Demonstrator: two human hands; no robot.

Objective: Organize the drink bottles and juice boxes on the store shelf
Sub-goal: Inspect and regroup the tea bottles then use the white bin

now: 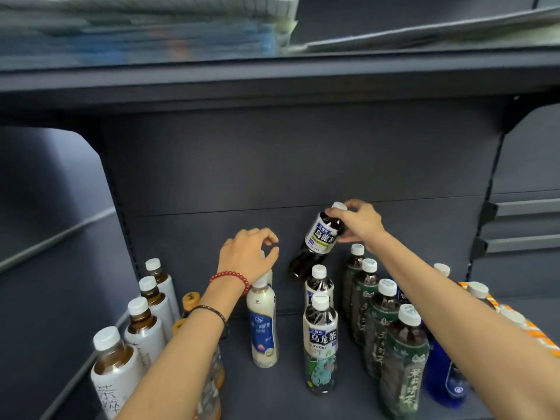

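Note:
My right hand (359,221) grips the neck of a dark oolong tea bottle (318,241) with a white cap, holding it tilted above the back of the shelf (272,389). Two more oolong tea bottles (320,338) stand in a line in front of it. My left hand (247,253), fingers loosely curled, hovers over the top of a milky white bottle (263,322) and hides its cap. A second white bottle behind it is mostly hidden.
White-labelled tea bottles (142,322) line the left side, with orange-capped bottles (190,300) beside them. Green-labelled tea bottles (385,322) run along the right, then blue bottles (442,374) and orange packs (539,331). The dark back panel (272,165) stands close behind.

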